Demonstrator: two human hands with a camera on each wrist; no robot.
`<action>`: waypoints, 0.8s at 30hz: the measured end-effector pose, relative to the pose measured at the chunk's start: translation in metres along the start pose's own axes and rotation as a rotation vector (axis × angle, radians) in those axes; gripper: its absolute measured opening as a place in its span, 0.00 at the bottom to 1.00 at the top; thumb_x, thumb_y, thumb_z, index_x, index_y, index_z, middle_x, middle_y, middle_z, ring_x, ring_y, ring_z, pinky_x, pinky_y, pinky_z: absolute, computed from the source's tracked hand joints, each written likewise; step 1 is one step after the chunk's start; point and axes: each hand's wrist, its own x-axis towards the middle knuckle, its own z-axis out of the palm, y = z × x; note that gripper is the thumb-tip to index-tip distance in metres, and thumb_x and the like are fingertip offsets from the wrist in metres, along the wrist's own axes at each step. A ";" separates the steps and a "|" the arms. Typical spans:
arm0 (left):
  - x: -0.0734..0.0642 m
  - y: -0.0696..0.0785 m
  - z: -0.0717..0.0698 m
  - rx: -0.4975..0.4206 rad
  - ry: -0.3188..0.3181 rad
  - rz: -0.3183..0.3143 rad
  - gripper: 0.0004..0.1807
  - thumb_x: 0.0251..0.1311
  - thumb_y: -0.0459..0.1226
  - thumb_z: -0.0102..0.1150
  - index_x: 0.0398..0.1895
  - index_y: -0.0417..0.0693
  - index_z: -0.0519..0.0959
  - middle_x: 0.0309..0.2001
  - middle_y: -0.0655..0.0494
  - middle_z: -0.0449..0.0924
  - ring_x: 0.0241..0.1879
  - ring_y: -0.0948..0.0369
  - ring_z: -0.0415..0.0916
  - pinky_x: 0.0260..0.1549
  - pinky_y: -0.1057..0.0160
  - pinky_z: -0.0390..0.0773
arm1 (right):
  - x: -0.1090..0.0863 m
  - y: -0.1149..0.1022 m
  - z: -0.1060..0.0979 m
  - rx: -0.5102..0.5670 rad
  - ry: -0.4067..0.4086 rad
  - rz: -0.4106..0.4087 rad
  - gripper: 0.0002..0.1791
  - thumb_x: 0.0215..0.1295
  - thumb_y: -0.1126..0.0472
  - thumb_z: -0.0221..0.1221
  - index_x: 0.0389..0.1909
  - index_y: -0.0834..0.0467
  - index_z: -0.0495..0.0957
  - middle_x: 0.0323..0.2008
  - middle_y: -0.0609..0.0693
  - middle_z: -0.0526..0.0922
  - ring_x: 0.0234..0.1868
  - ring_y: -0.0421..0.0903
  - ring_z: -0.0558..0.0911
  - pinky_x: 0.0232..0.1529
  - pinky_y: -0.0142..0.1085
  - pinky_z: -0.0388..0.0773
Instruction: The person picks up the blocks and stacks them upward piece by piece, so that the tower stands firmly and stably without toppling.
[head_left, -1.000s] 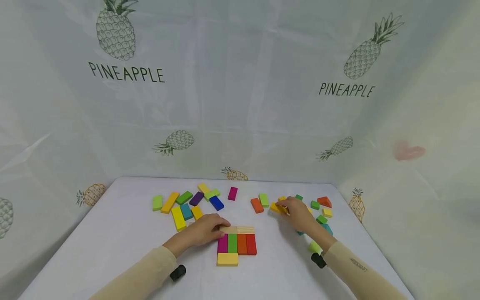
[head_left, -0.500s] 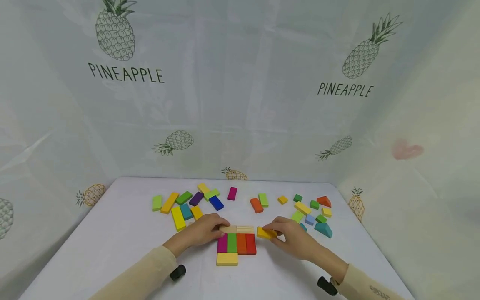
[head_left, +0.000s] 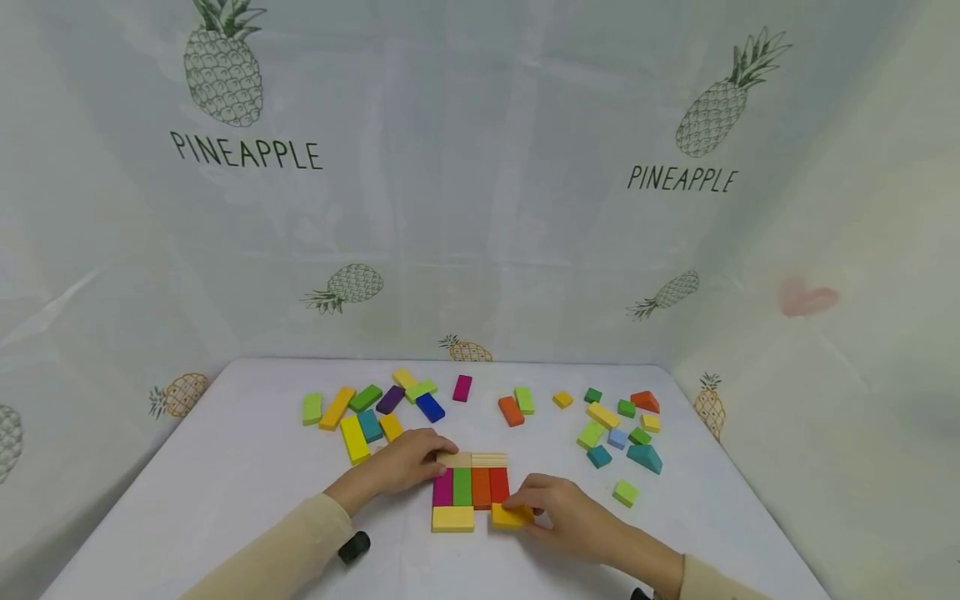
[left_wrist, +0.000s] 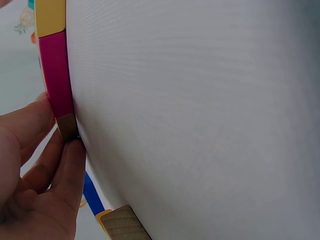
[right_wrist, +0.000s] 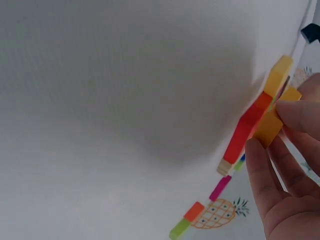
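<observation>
Magenta, green, orange and red blocks lie side by side on the white table. Above them are a plain wooden block and a ridged wooden block; a pale yellow block lies below the magenta and green ones. My left hand pinches the plain wooden block's left end between thumb and fingers, as the left wrist view shows. With my right hand I grip a deep yellow block, slightly raised at the layout's lower right, beside the red block.
Several loose blocks, among them a blue one, lie at the back left. More are scattered at the right, including a teal triangle and a lime block. A white pineapple-print curtain surrounds the table.
My right hand has brought the deep yellow block from the right-hand scatter toward me and left, to the layout's lower right. My left hand has stayed at the wooden block.
</observation>
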 end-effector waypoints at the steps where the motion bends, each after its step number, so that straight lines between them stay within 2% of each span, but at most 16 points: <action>1: 0.000 0.000 0.000 0.003 0.001 0.001 0.18 0.73 0.43 0.66 0.64 0.59 0.83 0.54 0.63 0.82 0.54 0.62 0.76 0.60 0.53 0.82 | 0.000 0.000 0.002 0.008 -0.006 0.002 0.17 0.69 0.63 0.71 0.56 0.48 0.89 0.45 0.35 0.85 0.44 0.30 0.81 0.50 0.26 0.83; 6: -0.002 0.002 -0.001 -0.017 0.003 0.004 0.18 0.73 0.42 0.67 0.64 0.57 0.83 0.53 0.62 0.82 0.54 0.61 0.76 0.60 0.51 0.82 | 0.001 0.001 0.012 0.014 -0.028 0.001 0.17 0.67 0.64 0.72 0.55 0.49 0.89 0.44 0.36 0.85 0.43 0.29 0.80 0.49 0.26 0.83; 10: -0.004 0.003 -0.002 -0.025 0.005 0.006 0.18 0.72 0.42 0.67 0.63 0.56 0.84 0.53 0.62 0.83 0.54 0.60 0.76 0.60 0.50 0.82 | 0.002 0.000 0.016 -0.034 -0.028 -0.014 0.17 0.65 0.63 0.74 0.54 0.48 0.90 0.44 0.36 0.83 0.41 0.29 0.78 0.47 0.24 0.82; 15: -0.004 0.003 -0.003 -0.024 0.006 0.010 0.18 0.72 0.42 0.67 0.63 0.56 0.84 0.53 0.62 0.83 0.54 0.60 0.76 0.60 0.50 0.82 | 0.004 -0.003 0.016 -0.113 -0.016 -0.016 0.17 0.63 0.62 0.76 0.52 0.45 0.91 0.42 0.35 0.81 0.44 0.31 0.76 0.51 0.26 0.82; 19: -0.004 0.002 -0.003 -0.026 0.007 0.009 0.18 0.72 0.41 0.67 0.63 0.56 0.84 0.53 0.61 0.83 0.54 0.59 0.77 0.60 0.50 0.82 | 0.007 -0.005 0.019 -0.157 -0.017 -0.018 0.18 0.63 0.60 0.76 0.53 0.44 0.91 0.43 0.35 0.82 0.46 0.32 0.77 0.54 0.28 0.83; 24: -0.004 0.002 -0.002 -0.025 0.009 0.016 0.18 0.72 0.41 0.67 0.63 0.56 0.84 0.54 0.61 0.83 0.55 0.59 0.77 0.61 0.50 0.82 | 0.011 -0.007 0.021 -0.210 0.001 -0.061 0.18 0.63 0.60 0.76 0.53 0.44 0.91 0.44 0.36 0.84 0.47 0.32 0.79 0.54 0.29 0.83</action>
